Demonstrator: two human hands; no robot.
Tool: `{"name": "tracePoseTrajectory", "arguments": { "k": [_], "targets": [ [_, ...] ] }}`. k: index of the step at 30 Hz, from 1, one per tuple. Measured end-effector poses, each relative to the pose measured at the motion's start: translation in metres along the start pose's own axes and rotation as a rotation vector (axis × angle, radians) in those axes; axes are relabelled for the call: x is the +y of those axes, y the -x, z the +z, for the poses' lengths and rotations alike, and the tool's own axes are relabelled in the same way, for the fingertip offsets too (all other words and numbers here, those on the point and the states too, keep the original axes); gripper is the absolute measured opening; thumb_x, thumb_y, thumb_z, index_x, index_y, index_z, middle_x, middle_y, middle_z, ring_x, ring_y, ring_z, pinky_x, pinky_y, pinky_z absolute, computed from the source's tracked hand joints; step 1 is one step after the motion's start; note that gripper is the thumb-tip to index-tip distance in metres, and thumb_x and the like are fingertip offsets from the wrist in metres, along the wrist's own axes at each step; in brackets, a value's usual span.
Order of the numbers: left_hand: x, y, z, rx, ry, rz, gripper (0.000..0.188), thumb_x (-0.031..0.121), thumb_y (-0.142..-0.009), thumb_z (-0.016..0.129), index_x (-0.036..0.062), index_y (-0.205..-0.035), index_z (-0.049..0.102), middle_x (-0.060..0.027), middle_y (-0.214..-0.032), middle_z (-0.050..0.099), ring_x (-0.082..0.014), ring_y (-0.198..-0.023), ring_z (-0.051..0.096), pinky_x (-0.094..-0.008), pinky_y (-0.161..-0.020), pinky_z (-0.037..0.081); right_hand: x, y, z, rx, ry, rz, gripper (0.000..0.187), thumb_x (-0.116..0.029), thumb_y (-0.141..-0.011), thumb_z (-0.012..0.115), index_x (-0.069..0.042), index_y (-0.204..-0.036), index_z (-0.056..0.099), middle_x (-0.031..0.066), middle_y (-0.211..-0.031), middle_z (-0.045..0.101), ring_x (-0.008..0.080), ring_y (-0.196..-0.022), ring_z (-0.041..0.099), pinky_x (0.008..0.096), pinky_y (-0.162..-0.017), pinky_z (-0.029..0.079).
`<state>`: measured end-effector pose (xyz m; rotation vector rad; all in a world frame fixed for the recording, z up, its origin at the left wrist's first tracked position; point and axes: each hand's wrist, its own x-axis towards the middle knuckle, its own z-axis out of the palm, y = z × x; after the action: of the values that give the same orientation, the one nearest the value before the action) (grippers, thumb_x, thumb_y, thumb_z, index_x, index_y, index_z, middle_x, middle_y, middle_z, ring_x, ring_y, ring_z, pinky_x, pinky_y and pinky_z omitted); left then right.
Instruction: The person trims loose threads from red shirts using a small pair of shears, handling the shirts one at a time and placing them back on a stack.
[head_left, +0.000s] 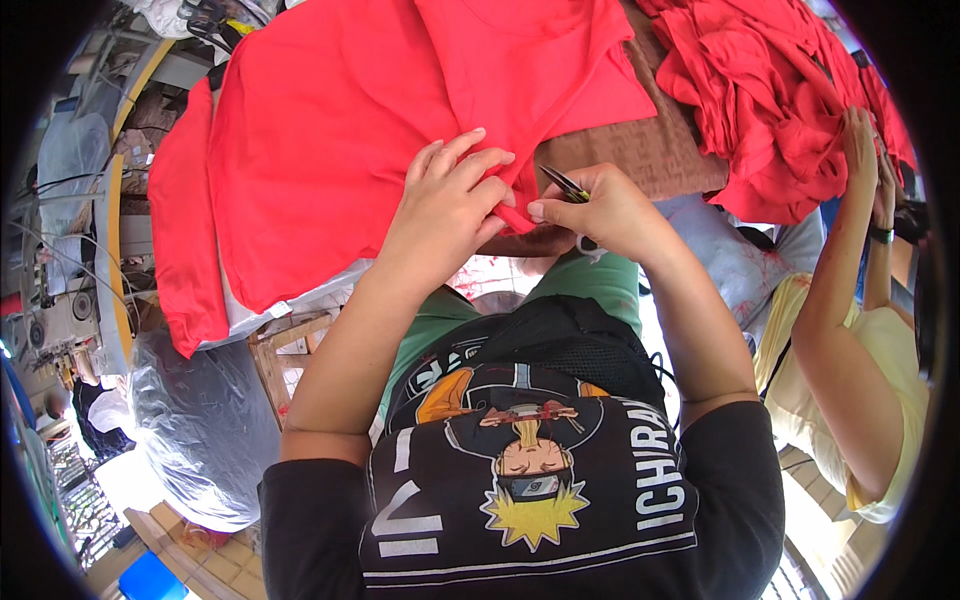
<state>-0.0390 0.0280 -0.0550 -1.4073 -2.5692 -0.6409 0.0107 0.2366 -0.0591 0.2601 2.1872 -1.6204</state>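
A large piece of smooth red cloth (320,130) lies over the work surface in front of me, layered and folded at the right. My left hand (455,195) rests on its near edge, thumb and forefinger closed on a narrow folded strip while the other fingers curve over the cloth. Just to the right, my right hand (610,210) holds small scissors (566,186). Their dark blades point up and left, and a pale finger ring shows below the palm. My right thumb is by the end of the folded strip; whether it touches the cloth I cannot tell.
A brown patterned cloth (640,160) lies under the red one. At the right is a crumpled red fabric heap (750,100), with a co-worker's hands (865,160) at it. Sewing machine parts (70,320) and a plastic-wrapped bundle (195,430) stand at the left.
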Motion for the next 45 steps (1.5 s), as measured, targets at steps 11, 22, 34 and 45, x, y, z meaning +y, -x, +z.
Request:
{"name": "tracePoseTrajectory", "arguments": {
  "k": [11, 22, 34, 45],
  "targets": [
    [0.005, 0.000, -0.014, 0.208, 0.064, 0.019, 0.023, 0.009, -0.068, 0.075, 0.0127, -0.083, 0.058, 0.0026, -0.092, 0.064, -0.0181, -0.101, 0.062, -0.0501, -0.104, 0.036, -0.012, 0.003, 0.000, -0.130, -0.284, 0.041, 0.030, -0.031, -0.086, 0.072, -0.004, -0.074, 0.065, -0.0009, -0.057, 0.055, 0.0053, -0.041, 0.042, 0.0233, -0.038, 0.028],
    [0.025, 0.005, -0.013, 0.383, 0.626, -0.305, 0.021, 0.004, -0.077, 0.074, 0.0049, -0.097, 0.066, -0.0063, -0.096, 0.065, -0.0199, -0.082, 0.065, -0.0323, -0.076, 0.051, -0.015, 0.005, 0.002, -0.064, -0.600, -0.164, 0.026, -0.025, -0.093, 0.063, -0.007, -0.075, 0.061, -0.0008, -0.062, 0.058, 0.0037, -0.043, 0.040, 0.0211, -0.040, 0.027],
    [0.025, -0.004, -0.007, 0.309, 0.636, -0.355, 0.011, 0.007, -0.084, 0.068, 0.0005, -0.093, 0.066, -0.0112, -0.086, 0.068, -0.0216, -0.076, 0.067, -0.0301, -0.069, 0.052, -0.015, 0.010, 0.003, 0.066, -0.299, -0.212, 0.021, -0.025, -0.090, 0.066, -0.004, -0.086, 0.064, 0.0025, -0.064, 0.059, 0.0077, -0.050, 0.049, 0.0258, -0.045, 0.037],
    [0.027, -0.002, -0.008, 0.191, 0.711, -0.485, 0.012, 0.009, -0.090, 0.064, -0.0007, -0.096, 0.068, -0.0064, -0.091, 0.071, -0.0098, -0.084, 0.064, -0.0250, -0.077, 0.050, -0.045, 0.048, -0.002, 0.375, 0.721, -0.587, 0.023, -0.018, -0.076, 0.071, -0.005, -0.088, 0.056, 0.0101, -0.085, 0.058, 0.0325, -0.074, 0.062, 0.0437, -0.062, 0.049]
  ]
}}
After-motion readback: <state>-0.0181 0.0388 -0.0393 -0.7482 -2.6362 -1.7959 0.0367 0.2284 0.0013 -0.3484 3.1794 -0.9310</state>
